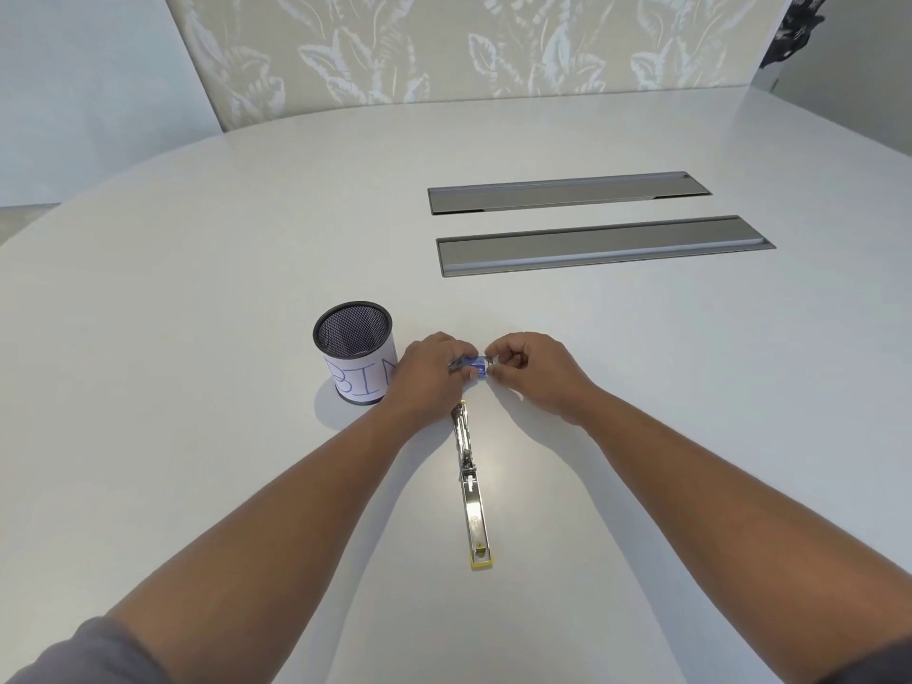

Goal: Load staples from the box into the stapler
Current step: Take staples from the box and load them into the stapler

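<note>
Blue and white, the small staple box (472, 366) sits pinched between both hands just above the white table (641, 436). The left hand (428, 370) wraps its curled fingers round the box's left end; the right hand (530, 370) pinches the right end with thumb and fingertips. Print on the box is too small to read.

Just nearer the person, the chrome stapler (471, 486) lies opened out flat in a long line, its far end reaching under the left hand, its yellow-tipped end pointing at the person.

Left of the hands, touching the left hand in this view, stands a black mesh cup (353, 353) wrapped in white paper hand-lettered "BIN".

Farther back on the right, two long grey metal cable-slot covers (592, 219) are set flush in the tabletop, well apart from the hands. Bare tabletop runs wide on both sides to the curved far edge, with leaf-patterned wallpaper (469, 42) behind.
</note>
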Motion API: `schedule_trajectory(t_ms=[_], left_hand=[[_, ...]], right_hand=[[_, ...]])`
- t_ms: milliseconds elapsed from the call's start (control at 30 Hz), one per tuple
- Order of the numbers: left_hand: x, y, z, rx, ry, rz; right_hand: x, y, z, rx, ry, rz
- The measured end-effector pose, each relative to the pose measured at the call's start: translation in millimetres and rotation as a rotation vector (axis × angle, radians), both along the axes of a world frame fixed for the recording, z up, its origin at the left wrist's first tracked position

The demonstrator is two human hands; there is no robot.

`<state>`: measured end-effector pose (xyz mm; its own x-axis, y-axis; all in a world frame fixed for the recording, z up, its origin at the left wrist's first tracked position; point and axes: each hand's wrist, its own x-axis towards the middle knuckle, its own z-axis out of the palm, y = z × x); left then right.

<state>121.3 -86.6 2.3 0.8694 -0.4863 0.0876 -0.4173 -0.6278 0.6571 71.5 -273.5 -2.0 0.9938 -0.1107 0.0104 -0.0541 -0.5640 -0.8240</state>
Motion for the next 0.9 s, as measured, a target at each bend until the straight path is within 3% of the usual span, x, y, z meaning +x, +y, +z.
schedule_trajectory(t_ms=[167,900], left_hand=[[1,1,-1,-0.004,0.016,0.009],[3,1,-4,-0.024,0.009,0.010]], right_hand=[[-2,-2,2,0.074,0.018,-0.041],[8,-4,12,-0.110,0.045,0.002]])
